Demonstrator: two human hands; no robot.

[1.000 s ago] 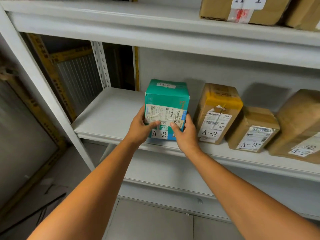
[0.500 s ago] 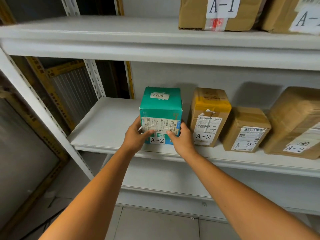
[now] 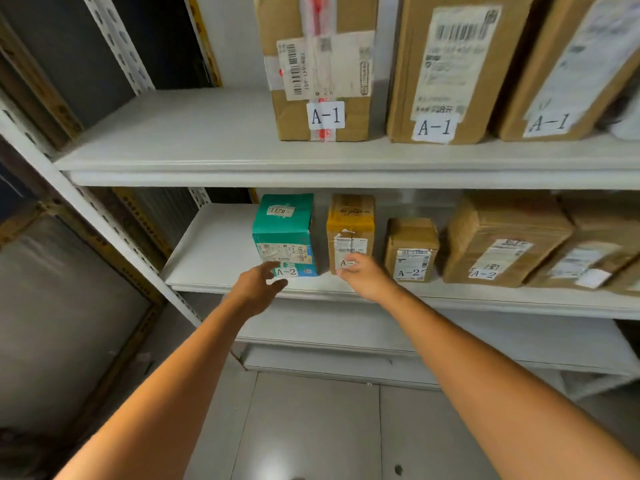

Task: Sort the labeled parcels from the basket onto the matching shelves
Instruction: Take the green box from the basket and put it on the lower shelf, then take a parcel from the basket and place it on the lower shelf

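The teal carton [image 3: 285, 233], a box of smooth printed cardboard, stands upright at the left end of the row on the white middle shelf [image 3: 214, 251]. Its long axis is vertical and its A-2 label faces near. To its right I count 4 brown cardboard parcels [image 3: 410, 247]. The upper shelf [image 3: 194, 133] carries 3 A-1 cartons [image 3: 322, 71]. The left hand [image 3: 258, 289] and right hand [image 3: 363, 277] hover in front, fingers loosely spread, holding nothing.

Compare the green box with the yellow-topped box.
The green box is teal; the yellow-topped box is brown cardboard under yellow tape. The green box is wider than the yellow-topped one. The green box's A-2 tag reads whole; the right hand partly covers the other's. Both stand upright on one shelf.
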